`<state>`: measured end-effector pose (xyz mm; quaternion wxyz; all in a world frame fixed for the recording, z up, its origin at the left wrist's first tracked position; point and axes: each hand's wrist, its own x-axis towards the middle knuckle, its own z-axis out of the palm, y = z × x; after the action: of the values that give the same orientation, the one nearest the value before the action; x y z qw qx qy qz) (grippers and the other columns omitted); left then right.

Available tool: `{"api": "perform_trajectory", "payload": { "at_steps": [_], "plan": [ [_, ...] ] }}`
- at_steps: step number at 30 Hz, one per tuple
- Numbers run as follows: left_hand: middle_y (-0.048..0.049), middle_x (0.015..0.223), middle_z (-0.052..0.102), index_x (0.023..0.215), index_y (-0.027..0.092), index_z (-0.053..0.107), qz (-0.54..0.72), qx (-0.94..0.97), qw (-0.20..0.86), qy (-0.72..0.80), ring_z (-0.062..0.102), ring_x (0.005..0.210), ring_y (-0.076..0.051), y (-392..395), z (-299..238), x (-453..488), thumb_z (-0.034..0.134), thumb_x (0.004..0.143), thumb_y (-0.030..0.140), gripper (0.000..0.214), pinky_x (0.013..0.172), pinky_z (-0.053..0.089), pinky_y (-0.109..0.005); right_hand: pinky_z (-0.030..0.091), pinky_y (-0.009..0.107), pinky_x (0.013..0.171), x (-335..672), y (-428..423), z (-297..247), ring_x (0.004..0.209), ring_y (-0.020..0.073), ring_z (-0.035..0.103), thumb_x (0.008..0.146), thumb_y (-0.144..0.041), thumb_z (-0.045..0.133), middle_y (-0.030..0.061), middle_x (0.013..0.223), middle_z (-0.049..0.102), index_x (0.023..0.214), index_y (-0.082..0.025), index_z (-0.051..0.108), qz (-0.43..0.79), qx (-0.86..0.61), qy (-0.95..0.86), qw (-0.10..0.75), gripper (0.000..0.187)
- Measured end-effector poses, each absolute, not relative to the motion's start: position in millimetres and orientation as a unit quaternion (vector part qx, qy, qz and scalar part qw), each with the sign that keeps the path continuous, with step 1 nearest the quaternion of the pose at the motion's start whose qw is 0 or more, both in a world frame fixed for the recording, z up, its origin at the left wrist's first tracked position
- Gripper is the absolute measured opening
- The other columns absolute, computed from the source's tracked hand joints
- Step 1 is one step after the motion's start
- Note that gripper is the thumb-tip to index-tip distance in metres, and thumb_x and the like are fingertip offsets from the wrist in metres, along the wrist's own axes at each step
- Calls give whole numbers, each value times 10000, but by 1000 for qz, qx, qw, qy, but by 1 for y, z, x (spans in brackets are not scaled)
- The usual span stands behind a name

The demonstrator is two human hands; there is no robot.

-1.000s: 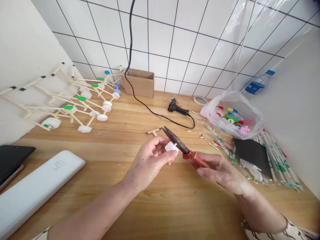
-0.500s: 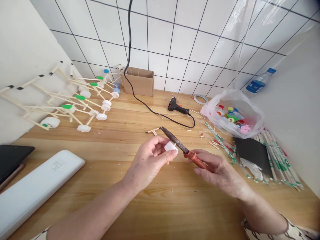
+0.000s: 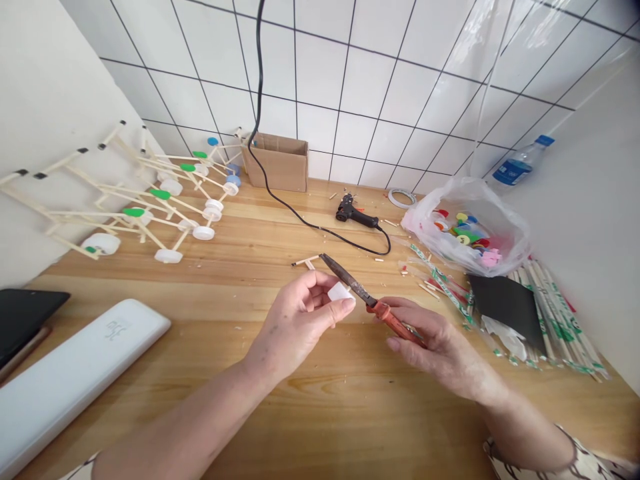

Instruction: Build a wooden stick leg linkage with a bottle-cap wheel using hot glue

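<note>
My left hand (image 3: 299, 319) pinches a small white bottle cap (image 3: 339, 292) between thumb and fingers, held over the wooden table (image 3: 320, 400). My right hand (image 3: 440, 347) grips the red handles of a pair of scissors (image 3: 370, 301). Their dark blades are closed and point up and left, just behind the cap. A short wooden stick piece (image 3: 306, 261) lies on the table beyond the blade tips.
A stick-and-cap structure (image 3: 150, 207) stands at back left. A cardboard box (image 3: 278, 165), a black glue gun (image 3: 355, 215) with its cord, a tape roll (image 3: 401, 198), a bag of coloured caps (image 3: 467, 233), wrapped chopsticks (image 3: 555, 320), a white case (image 3: 65, 380) also lie around.
The scissor blades were open a second ago and are closed now. My right hand shifted slightly lower and right. The left hand kept the cap nearly still.
</note>
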<state>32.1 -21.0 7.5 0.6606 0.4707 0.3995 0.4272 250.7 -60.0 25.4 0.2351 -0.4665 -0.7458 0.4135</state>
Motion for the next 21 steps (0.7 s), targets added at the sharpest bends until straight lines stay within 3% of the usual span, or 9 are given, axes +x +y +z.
{"api": "perform_trajectory", "payload": {
  "at_steps": [9, 15, 21],
  "plan": [
    [21, 749, 624, 850, 163, 600, 423, 474, 660, 400, 533, 658, -81, -20, 11, 32, 708, 754, 267, 178, 544, 424, -183, 417, 260, 905, 249, -59, 25, 1117, 199, 521, 912, -276, 507, 34, 1205, 540, 1115, -273, 559, 410, -464, -750, 231, 209],
    [34, 746, 625, 826, 172, 590, 423, 470, 663, 401, 533, 651, -73, -21, 9, 31, 713, 749, 263, 171, 553, 421, -177, 426, 310, 926, 247, -61, 21, 1077, 206, 549, 876, -201, 519, 46, 1170, 564, 1035, -243, 538, 372, -498, -753, 216, 165],
    [32, 765, 634, 847, 173, 609, 422, 472, 661, 403, 534, 667, -69, -22, 9, 33, 709, 752, 245, 156, 574, 409, -177, 441, 392, 945, 243, -64, 17, 1112, 238, 539, 810, -228, 589, 93, 1199, 553, 1229, -222, 387, 393, -559, -694, 228, 464]
  ]
}}
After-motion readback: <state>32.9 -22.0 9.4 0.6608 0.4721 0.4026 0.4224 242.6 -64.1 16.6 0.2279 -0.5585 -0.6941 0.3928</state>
